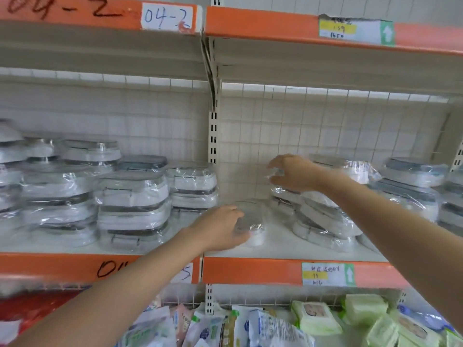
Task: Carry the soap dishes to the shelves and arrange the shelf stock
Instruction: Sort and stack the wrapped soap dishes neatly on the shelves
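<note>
Plastic-wrapped white and grey soap dishes stand stacked on the middle shelf [280, 249]. One large group of stacks [130, 196] fills the left bay. A leaning stack [323, 216] sits in the right bay. My left hand [220, 227] grips one wrapped soap dish [253, 221] that rests on the shelf between the two groups. My right hand [295, 172] is over the top of the leaning stack, fingers curved round the wrapped top dish [355, 169]. More stacks [416, 181] stand at the far right.
An orange-edged shelf [263, 23] hangs overhead, close above the stock. A slotted upright post [213, 136] splits the two bays, with a wire grid behind. Below, packs of wet wipes [318, 319] and other packets [213, 326] fill the lower shelf.
</note>
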`<state>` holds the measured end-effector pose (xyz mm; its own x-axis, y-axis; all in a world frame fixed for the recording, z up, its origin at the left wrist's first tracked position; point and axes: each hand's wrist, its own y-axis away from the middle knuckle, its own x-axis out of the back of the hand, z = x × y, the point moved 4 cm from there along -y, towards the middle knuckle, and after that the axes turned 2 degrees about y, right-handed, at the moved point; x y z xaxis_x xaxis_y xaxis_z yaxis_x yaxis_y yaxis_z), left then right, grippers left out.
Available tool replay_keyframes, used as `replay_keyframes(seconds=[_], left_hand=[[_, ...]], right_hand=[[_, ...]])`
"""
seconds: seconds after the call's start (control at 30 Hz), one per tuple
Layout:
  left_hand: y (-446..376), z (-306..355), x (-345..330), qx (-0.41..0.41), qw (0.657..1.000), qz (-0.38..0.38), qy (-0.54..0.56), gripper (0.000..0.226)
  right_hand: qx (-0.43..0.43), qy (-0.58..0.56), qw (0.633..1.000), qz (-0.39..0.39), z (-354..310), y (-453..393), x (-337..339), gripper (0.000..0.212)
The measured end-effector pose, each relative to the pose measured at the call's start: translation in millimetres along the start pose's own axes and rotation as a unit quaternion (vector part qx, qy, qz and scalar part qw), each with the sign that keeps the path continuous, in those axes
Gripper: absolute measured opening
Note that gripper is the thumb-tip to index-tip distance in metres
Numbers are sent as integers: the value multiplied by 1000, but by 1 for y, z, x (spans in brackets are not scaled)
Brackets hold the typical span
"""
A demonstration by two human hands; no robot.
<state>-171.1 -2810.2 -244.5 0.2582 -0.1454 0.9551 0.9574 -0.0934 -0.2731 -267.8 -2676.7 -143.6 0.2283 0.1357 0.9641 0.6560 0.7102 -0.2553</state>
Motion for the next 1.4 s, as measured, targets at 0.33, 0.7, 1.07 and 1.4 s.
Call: replay_keyframes(seconds=[0.33, 0.7, 1.07, 1.4], left_hand=[[38, -24, 18, 50, 998, -26, 28, 52], [26, -22, 18, 61, 994, -76, -40, 57], [24, -19, 24, 23, 995, -85, -36, 67], [35, -22, 21, 18, 997, -73, -31, 65]], right_hand=[[71, -131, 980, -130, -55, 3, -71, 50], [51, -124, 989, -65, -47, 9, -66, 34], [28, -101, 990, -91, -45, 7, -66, 31], [10, -150, 989, 6, -70, -40, -33, 69]])
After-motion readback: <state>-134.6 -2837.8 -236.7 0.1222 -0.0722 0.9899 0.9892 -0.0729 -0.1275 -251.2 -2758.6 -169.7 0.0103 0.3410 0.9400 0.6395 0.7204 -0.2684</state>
